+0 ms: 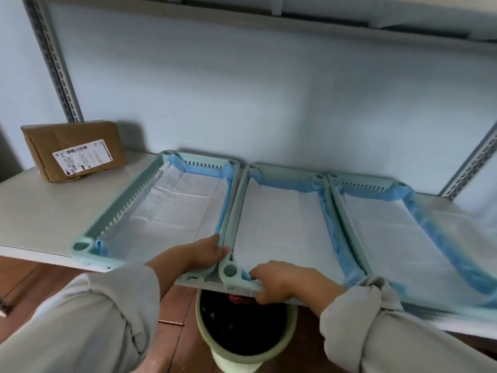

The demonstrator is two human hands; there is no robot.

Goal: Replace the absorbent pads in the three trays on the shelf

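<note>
Three pale green trays are lined with white pads edged in blue, a brown cardboard box is marked by a white label, and grey sleeves are seen.

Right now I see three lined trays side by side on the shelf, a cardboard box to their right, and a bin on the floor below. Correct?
Not quite. In the head view the cardboard box sits to the left of the three trays, not the right. The trays are lined with pads, and the bin stands on the floor below the shelf.
</note>
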